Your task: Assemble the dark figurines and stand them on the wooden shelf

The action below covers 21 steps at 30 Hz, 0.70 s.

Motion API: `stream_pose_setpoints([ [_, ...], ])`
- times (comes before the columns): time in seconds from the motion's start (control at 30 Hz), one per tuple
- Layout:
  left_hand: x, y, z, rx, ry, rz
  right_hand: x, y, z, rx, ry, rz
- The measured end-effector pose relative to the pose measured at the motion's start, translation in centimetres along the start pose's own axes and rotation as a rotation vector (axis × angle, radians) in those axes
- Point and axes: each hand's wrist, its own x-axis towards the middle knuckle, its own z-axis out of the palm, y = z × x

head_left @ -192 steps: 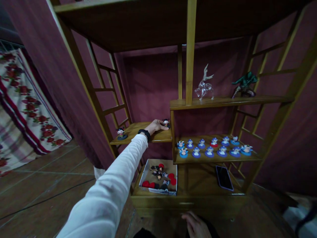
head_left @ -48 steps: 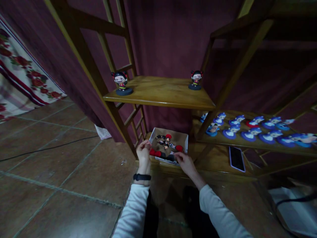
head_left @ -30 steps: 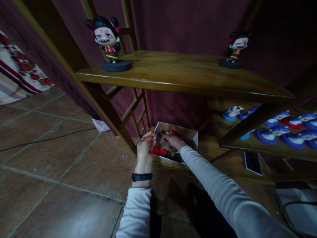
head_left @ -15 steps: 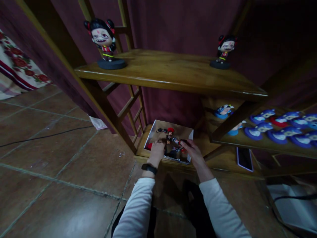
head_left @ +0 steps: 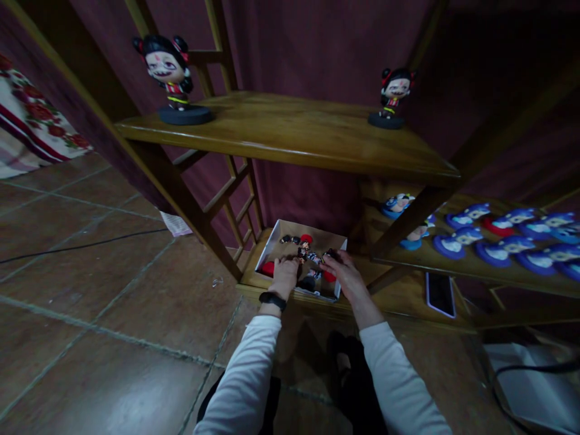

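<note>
A shallow white cardboard box (head_left: 264, 254) stands on the low wooden shelf, with small red, black and striped figurines (head_left: 304, 246) lying jumbled inside. My left hand (head_left: 285, 275) reaches over its near left part, fingers curled down beside a red piece (head_left: 268, 268); whatever lies under the fingertips is hidden. On the right side of the box, my right hand (head_left: 345, 275) has its fingers closed around a dark-topped figurine (head_left: 330, 254), partly covered by the fingers. Striped and red pieces lie between the two hands.
Above the box runs a wooden shelf (head_left: 281, 130) bearing two black-haired figurines (head_left: 167, 75) on round bases. Several blue figurines (head_left: 457, 241) line the shelf at right. A phone (head_left: 440, 294) lies on the low shelf. A cable (head_left: 90, 244) crosses the tiled floor.
The view has shifted slightly, so the shelves and box sit further left. My hands stay over the box; the right hand's fingers have shifted over the dark-topped figurine.
</note>
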Motion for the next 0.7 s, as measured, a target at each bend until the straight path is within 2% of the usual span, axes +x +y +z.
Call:
stream_pose_setpoints([
  [0.1, -0.2, 0.2, -0.8, -0.255, 0.128, -0.04, 0.2, -0.5, 0.4, -0.002, 0.002, -0.005],
  [0.17, -0.2, 0.4, -1.2, -0.584, 0.179, -0.14, 0.2, -0.6, 0.8, 0.013, -0.006, -0.003],
  [0.3, -0.5, 1.7, -1.6, -1.413, 0.097, -0.407, 0.3, -0.4, 1.5, 0.023, -0.038, 0.007],
  [0.37, -0.9, 2.4, -1.9, -1.663, 0.067, -0.443, 0.3, 0.0, 1.8, -0.027, -0.043, -0.001],
  [0.47, -1.4, 3.2, -2.4, -1.806, 0.045, -0.43, 0.7, 0.6, 1.9, -0.177, -0.036, -0.063],
  [0.7, -1.8, 3.3, -2.7, -1.954, 0.037, -0.39, 1.2, 1.3, 1.5, -0.549, 0.006, -0.272],
])
